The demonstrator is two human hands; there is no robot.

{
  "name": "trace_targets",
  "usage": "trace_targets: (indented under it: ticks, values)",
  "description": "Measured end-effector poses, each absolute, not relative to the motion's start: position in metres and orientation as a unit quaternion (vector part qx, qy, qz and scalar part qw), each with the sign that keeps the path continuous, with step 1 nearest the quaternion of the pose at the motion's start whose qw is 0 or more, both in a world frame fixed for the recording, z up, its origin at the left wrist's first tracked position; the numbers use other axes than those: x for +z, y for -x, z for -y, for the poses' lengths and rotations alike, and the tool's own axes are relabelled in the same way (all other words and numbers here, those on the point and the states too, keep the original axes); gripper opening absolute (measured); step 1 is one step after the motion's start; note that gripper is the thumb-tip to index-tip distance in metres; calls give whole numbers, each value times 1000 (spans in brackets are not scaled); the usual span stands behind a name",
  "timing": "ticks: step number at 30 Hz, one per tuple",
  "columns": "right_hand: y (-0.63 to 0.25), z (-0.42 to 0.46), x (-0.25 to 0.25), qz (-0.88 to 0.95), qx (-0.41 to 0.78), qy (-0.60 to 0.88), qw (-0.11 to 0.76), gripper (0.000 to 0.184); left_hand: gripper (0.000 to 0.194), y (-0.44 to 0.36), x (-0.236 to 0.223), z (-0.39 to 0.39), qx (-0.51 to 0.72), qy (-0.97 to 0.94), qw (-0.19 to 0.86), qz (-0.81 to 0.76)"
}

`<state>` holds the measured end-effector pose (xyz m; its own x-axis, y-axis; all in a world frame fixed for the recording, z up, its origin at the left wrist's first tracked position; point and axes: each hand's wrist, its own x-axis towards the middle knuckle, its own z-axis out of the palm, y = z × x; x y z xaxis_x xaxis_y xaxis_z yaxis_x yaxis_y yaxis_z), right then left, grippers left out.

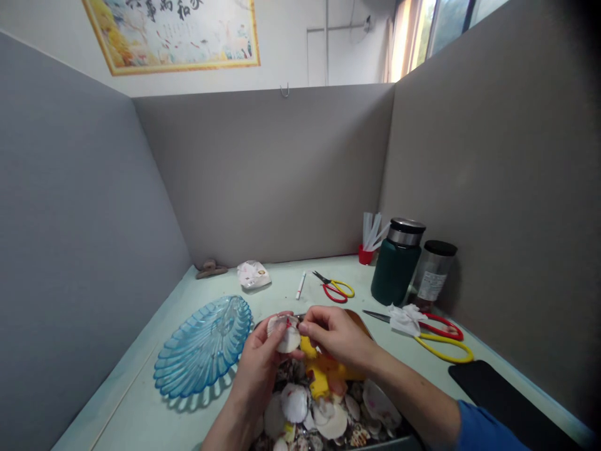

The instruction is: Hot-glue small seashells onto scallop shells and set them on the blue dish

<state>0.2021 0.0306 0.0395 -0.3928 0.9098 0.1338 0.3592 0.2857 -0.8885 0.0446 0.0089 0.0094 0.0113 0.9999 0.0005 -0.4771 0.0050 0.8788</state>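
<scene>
One white shell (292, 340) (red-marked) sits pinched in the left hand (261, 356); the right hand (339, 335), at its three o'clock, bunches its fingertips, hold unclear.

Open tabletop (284, 282) runs between packet (254, 274) and small scissors (339, 288), 1 pen-like stick (301, 285) lying there — the green flask (395, 266) blocks farther right.

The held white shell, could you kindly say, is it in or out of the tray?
Out: the left hand holds the white shell raised above the shells heaped in the tray.
</scene>
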Motion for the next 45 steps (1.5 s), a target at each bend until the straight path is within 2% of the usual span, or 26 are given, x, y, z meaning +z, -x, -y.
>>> trace_targets:
  ticks: [10, 15, 18, 21, 24, 26, 30, 33, 45]
  values:
    - [-199, -31, 33, 715, 422, 439, 343, 22, 32, -45, 7, -9, 612, -381, 585, -371]
    - [-203, -31, 38, 759, 340, 451, 324, 26, 31, -44, 8, -11, 616, -390, 560, -393]
    - [-217, -33, 47, 815, 235, 469, 248, 28, 31, -41, 6, -14, 632, -372, 542, -411]
    - [-232, -35, 53, 853, 111, 494, 130, 26, 32, -38, 4, -16, 638, -359, 532, -424]
    - [-236, -33, 54, 873, 62, 481, 41, 32, 30, -38, 3, -16, 633, -369, 536, -419]
    - [-233, -31, 54, 880, 69, 465, 65, 32, 30, -39, 5, -15, 626, -376, 544, -413]
    - [-218, -24, 50, 855, 133, 451, 219, 23, 29, -43, 7, -11, 611, -390, 562, -399]
    - [-207, -21, 44, 838, 166, 440, 275, 21, 30, -44, 8, -10, 610, -391, 572, -385]
    - [-204, -23, 45, 823, 292, 405, 271, 27, 26, -46, 9, -6, 601, -409, 588, -355]
